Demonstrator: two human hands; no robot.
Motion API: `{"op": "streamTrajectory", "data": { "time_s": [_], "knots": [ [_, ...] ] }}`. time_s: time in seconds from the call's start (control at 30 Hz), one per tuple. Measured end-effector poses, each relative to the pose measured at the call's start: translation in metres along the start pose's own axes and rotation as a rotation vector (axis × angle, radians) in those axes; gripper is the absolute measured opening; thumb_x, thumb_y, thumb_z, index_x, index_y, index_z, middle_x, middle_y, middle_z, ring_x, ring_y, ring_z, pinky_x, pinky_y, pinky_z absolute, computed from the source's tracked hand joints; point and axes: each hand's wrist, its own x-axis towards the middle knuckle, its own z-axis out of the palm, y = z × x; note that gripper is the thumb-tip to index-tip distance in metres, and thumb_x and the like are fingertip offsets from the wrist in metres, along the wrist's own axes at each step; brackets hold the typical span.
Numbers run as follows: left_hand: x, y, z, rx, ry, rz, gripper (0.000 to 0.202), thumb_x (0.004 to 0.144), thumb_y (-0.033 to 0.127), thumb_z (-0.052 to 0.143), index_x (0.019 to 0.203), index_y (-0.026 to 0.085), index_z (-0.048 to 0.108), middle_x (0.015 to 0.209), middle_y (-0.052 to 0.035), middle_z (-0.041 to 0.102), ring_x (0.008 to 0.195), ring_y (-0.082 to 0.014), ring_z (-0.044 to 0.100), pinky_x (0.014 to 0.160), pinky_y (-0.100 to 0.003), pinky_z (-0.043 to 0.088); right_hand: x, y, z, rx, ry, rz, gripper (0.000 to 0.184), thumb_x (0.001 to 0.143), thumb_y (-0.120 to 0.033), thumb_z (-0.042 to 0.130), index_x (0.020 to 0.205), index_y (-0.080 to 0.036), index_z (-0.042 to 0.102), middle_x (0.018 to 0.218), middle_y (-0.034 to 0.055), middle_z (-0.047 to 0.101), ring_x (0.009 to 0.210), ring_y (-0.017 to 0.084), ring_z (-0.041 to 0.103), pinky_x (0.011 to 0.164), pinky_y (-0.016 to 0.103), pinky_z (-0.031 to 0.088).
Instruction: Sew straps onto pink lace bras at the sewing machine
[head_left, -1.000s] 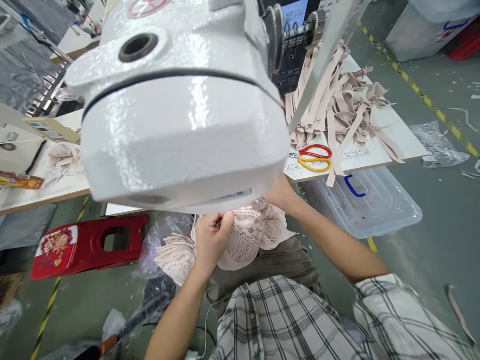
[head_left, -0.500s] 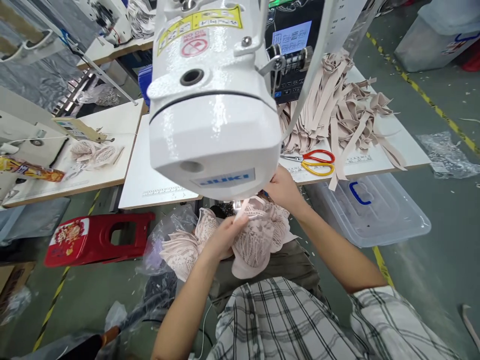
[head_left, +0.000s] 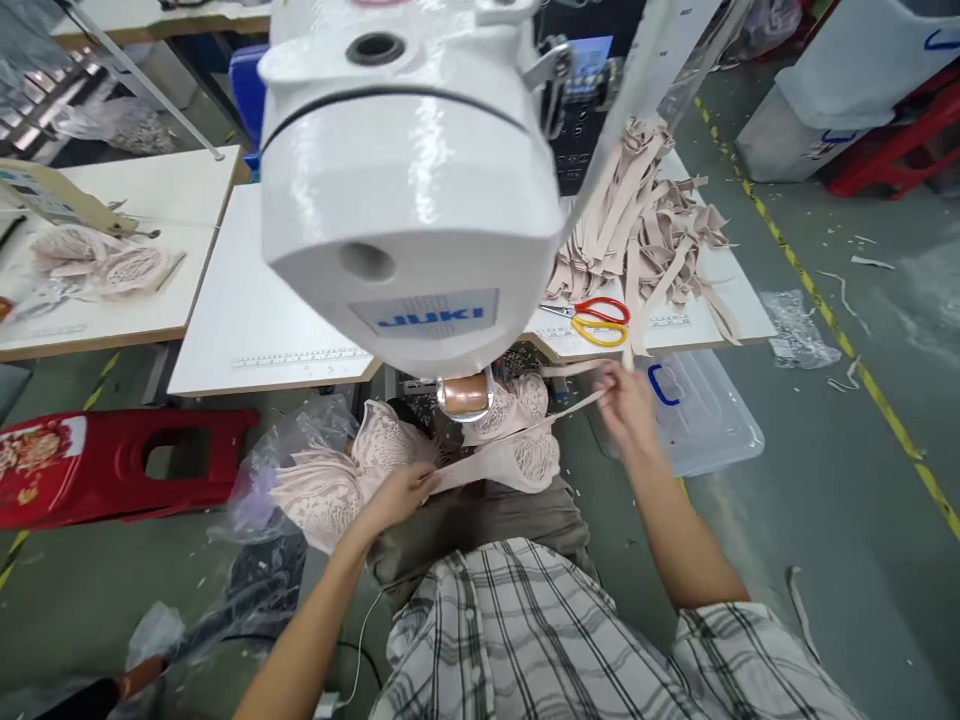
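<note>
Stretched across my lap is a beige lace bra (head_left: 531, 460), below the sewing machine head (head_left: 420, 250). My left hand (head_left: 397, 495) pinches its band at the left end. Out to the right, my right hand (head_left: 626, 405) is closed on the end of a thin beige strip (head_left: 579, 405) that runs from the bra; a second strip (head_left: 574, 369) also reaches these fingers. Slight blur covers the right hand. Left of the bra, a stack of lace bra cups (head_left: 322, 500) lies beside my left wrist.
Red-and-yellow scissors (head_left: 600, 322) and a heap of beige fabric strips (head_left: 660, 235) lie on the white table (head_left: 255, 300). A lidded clear plastic box (head_left: 705, 430) stands under its right side. At left is a red stool (head_left: 112, 465); a plastic bag (head_left: 289, 440) sits near the cups.
My hands have moved apart from under the machine head, the left down and leftward, the right out to the right. The bra now stretches between them. The view has shifted too.
</note>
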Motion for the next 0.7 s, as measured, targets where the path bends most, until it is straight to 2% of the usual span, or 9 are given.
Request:
{"op": "streamTrajectory", "data": {
  "time_s": [0.07, 0.13, 0.27, 0.37, 0.43, 0.5, 0.57, 0.63, 0.7],
  "knots": [
    [-0.005, -0.012, -0.018, 0.025, 0.143, -0.018, 0.033, 0.07, 0.05, 0.069, 0.063, 0.019, 0.062, 0.058, 0.0012, 0.059, 0.059, -0.0158, 0.049, 0.058, -0.027, 0.036, 0.008, -0.016, -0.019, 0.045, 0.127, -0.112, 0.034, 0.079, -0.016, 0.066, 0.071, -0.021, 0.033, 0.058, -0.0119, 0.044, 0.042, 0.001, 0.033, 0.043, 0.011, 0.033],
    [-0.003, -0.023, -0.026, 0.034, 0.32, -0.028, 0.028, 0.072, 0.048, 0.067, 0.072, 0.02, 0.063, 0.061, 0.0017, 0.06, 0.059, -0.016, 0.051, 0.058, -0.027, 0.039, 0.014, -0.036, -0.036, 0.074, 0.218, -0.197, 0.032, 0.084, -0.013, 0.06, 0.07, -0.021, 0.032, 0.06, -0.0106, 0.041, 0.043, 0.001, 0.031, 0.044, 0.011, 0.033],
    [0.02, -0.036, -0.016, 0.03, 0.687, 0.001, 0.026, 0.084, 0.041, 0.054, 0.099, 0.019, 0.055, 0.067, 0.003, 0.056, 0.06, -0.0153, 0.054, 0.06, -0.026, 0.043, 0.023, -0.064, -0.054, 0.074, 0.318, -0.299, 0.028, 0.087, -0.006, 0.045, 0.067, -0.022, 0.032, 0.066, -0.0069, 0.04, 0.046, 0.001, 0.032, 0.045, 0.014, 0.033],
    [0.035, -0.029, -0.005, 0.052, 0.832, 0.066, 0.019, 0.089, 0.031, 0.048, 0.104, 0.019, 0.052, 0.075, -0.0004, 0.059, 0.069, -0.0177, 0.059, 0.066, -0.029, 0.047, 0.017, -0.057, -0.047, -0.001, 0.32, -0.363, 0.024, 0.09, -0.015, 0.044, 0.07, -0.023, 0.032, 0.067, -0.0074, 0.04, 0.043, 0.0, 0.026, 0.041, 0.015, 0.024],
    [0.037, -0.016, 0.0, 0.082, 0.806, 0.137, 0.012, 0.088, 0.025, 0.049, 0.097, 0.02, 0.057, 0.081, -0.0035, 0.064, 0.076, -0.0195, 0.062, 0.072, -0.032, 0.05, -0.001, -0.039, -0.034, -0.094, 0.231, -0.375, 0.023, 0.088, -0.027, 0.054, 0.073, -0.023, 0.037, 0.067, -0.0077, 0.044, 0.042, 0.002, 0.027, 0.039, 0.017, 0.022],
    [0.031, 0.004, 0.004, 0.108, 0.702, 0.218, 0.01, 0.085, 0.02, 0.053, 0.087, 0.02, 0.063, 0.083, -0.0044, 0.069, 0.079, -0.0199, 0.065, 0.076, -0.032, 0.051, -0.031, -0.016, -0.016, -0.224, 0.049, -0.343, 0.024, 0.077, -0.032, 0.071, 0.077, -0.022, 0.049, 0.065, -0.0068, 0.051, 0.045, 0.005, 0.04, 0.041, 0.02, 0.03],
    [0.019, 0.028, 0.007, 0.129, 0.559, 0.315, 0.013, 0.085, 0.019, 0.054, 0.084, 0.021, 0.068, 0.084, -0.004, 0.072, 0.08, -0.0194, 0.067, 0.077, -0.031, 0.053, -0.065, 0.003, 0.002, -0.415, -0.285, -0.26, 0.025, 0.07, -0.033, 0.08, 0.076, -0.021, 0.059, 0.071, -0.0012, 0.063, 0.059, 0.012, 0.058, 0.052, 0.024, 0.045],
    [0.004, 0.053, 0.01, 0.159, 0.396, 0.436, 0.019, 0.09, 0.021, 0.052, 0.09, 0.02, 0.071, 0.089, -0.0054, 0.074, 0.084, -0.019, 0.069, 0.077, -0.029, 0.054, -0.095, 0.014, 0.017, -0.555, -0.548, -0.257, 0.021, 0.076, -0.035, 0.077, 0.077, -0.022, 0.062, 0.077, 0.002, 0.07, 0.071, 0.017, 0.065, 0.064, 0.029, 0.051],
    [-0.009, 0.074, 0.013, 0.208, 0.266, 0.508, 0.022, 0.095, 0.024, 0.051, 0.098, 0.018, 0.071, 0.094, -0.0075, 0.075, 0.084, -0.0181, 0.069, 0.072, -0.027, 0.054, -0.114, 0.017, 0.027, -0.621, -0.71, -0.302, 0.018, 0.085, -0.038, 0.069, 0.08, -0.023, 0.061, 0.081, 0.0029, 0.072, 0.074, 0.017, 0.067, 0.067, 0.03, 0.052]
  ]
}}
